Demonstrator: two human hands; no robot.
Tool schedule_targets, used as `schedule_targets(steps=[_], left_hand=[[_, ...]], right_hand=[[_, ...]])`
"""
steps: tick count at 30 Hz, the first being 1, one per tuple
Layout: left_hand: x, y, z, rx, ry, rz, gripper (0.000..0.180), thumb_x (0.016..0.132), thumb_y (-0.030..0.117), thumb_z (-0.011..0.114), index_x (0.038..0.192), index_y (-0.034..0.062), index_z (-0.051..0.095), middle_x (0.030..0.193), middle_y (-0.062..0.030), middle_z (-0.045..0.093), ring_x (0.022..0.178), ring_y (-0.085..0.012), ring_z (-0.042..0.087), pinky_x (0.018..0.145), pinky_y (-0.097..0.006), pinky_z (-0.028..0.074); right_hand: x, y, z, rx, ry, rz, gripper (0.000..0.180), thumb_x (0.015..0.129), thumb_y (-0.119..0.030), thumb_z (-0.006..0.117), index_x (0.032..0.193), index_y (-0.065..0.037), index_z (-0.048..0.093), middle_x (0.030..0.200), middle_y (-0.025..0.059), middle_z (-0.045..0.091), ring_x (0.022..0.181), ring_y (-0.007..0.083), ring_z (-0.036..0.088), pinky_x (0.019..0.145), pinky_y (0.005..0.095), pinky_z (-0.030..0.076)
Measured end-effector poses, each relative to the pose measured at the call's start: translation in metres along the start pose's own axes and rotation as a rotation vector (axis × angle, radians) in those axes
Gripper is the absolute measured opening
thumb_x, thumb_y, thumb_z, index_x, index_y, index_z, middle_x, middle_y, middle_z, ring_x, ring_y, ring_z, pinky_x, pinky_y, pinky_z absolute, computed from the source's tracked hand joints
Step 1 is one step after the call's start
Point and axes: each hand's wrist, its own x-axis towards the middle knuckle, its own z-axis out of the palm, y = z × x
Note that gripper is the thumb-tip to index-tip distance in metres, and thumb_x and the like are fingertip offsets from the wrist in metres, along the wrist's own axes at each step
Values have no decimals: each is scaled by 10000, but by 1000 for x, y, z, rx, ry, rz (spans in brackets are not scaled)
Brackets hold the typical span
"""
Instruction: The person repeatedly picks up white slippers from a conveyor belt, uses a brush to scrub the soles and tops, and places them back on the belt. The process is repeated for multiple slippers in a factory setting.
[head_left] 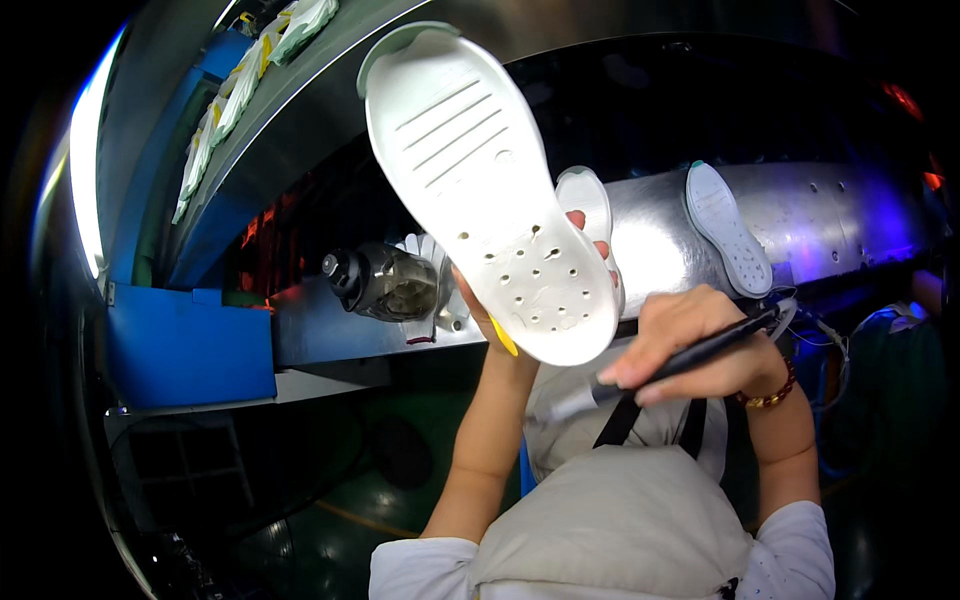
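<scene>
A large white shoe sole (pixel 470 150) is raised in front of me, its broad face with grooves and small holes toward me. It has a pale green edge at its top end and a yellow tab (pixel 503 337) near the lower end. My left hand (pixel 478 312) grips it from behind, with fingertips showing at its right edge. My right hand (pixel 700 340) is closed around a black pen-shaped tool (pixel 690 355). The tool's pale tip is blurred by motion and points down to the left, below the sole and apart from it.
On the metal bench (pixel 650 225) lie another white sole (pixel 728 230) and a partly hidden one (pixel 588 200). A dark clear bottle (pixel 385 280) lies at the left beside a whitish glove (pixel 425 325). White-green pieces (pixel 240 90) line a rack. Pale cables (pixel 835 340) hang near my right wrist.
</scene>
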Motion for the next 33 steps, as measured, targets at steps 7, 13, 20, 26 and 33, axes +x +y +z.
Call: schedule_targets(steps=[7, 13, 20, 26, 33], left_hand=[[1, 14, 5, 530, 323, -181, 731, 753, 550, 401, 1271, 53, 263, 1160, -229, 424, 954, -373, 514, 771, -427, 469], [-5, 36, -2, 394, 223, -456, 561, 770, 312, 462, 1211, -11, 334, 1123, -178, 483, 960, -226, 544, 796, -318, 462], [-3, 46, 9, 406, 377, -780, 580, 708, 235, 539, 1188, -35, 360, 1096, -173, 503, 892, -195, 570, 758, -269, 465], [2, 44, 22, 572, 416, -919, 555, 699, 282, 547, 1140, -33, 426, 1015, -160, 553, 813, -190, 594, 713, -255, 477], [-6, 58, 14, 362, 600, -833, 499, 706, 303, 524, 1080, -26, 492, 1003, -151, 569, 774, -181, 606, 667, -241, 487]], right_hand=[[-6, 1, -14, -108, 59, 195, 155, 668, -17, 649, 820, -5, 623, 832, 122, 628, 751, 176, 617, 696, 254, 491], [-12, -1, -24, 50, 54, 154, 186, 664, -14, 656, 846, -7, 621, 852, 126, 625, 802, 184, 610, 726, 258, 482], [-9, -13, -24, -26, -325, 147, 164, 671, -8, 645, 834, -13, 619, 865, 136, 621, 800, 224, 614, 717, 292, 491], [-7, -9, -29, -170, -270, 103, 155, 683, -33, 641, 837, -38, 625, 862, 112, 626, 801, 218, 614, 724, 286, 486], [-21, -1, -32, -296, -50, 43, 162, 695, -71, 637, 857, -76, 637, 896, 73, 628, 764, 175, 620, 558, 196, 419]])
